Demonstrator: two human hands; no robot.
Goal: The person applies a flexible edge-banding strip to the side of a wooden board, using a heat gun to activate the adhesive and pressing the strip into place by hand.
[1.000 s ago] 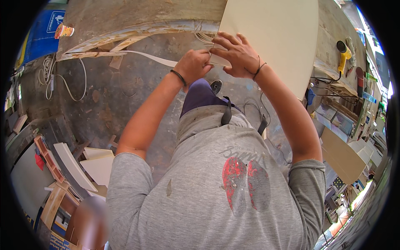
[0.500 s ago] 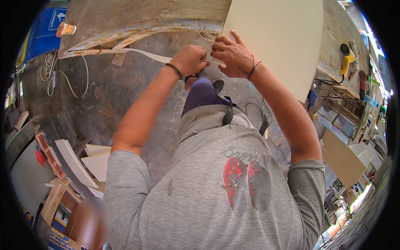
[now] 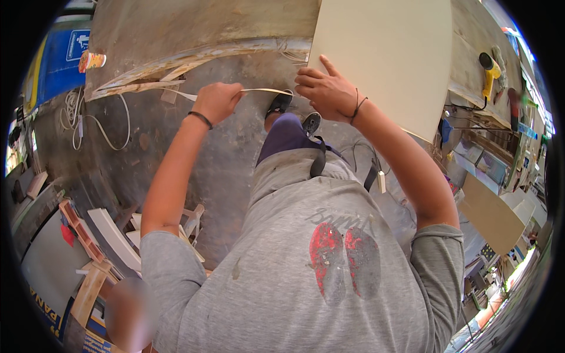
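Note:
My left hand (image 3: pixel 219 103) is closed on a thin white strip (image 3: pixel 268 90), which looks like edge banding. One length of the strip bows from this fist to the fingers of my right hand; another trails left toward the bench edge. My right hand (image 3: pixel 329 91) grips the near left corner of a large cream-white panel (image 3: pixel 382 53), its index finger stretched along the panel's face. The other fingers curl past the panel's left side, partly hiding the corner and the strip's end there.
The panel lies on a worn wooden bench (image 3: pixel 194 23) with a splintered front edge. On the right is a yellow heat gun (image 3: pixel 489 79). A paper cup (image 3: pixel 92 61) stands at the bench's left end, above a white cable (image 3: pixel 73 112). Boards (image 3: pixel 112 235) lie lower left.
My left hand has moved left and slightly down, away from my right hand, drawing out the strip between them. My right hand stays by the panel corner, a little lower in view.

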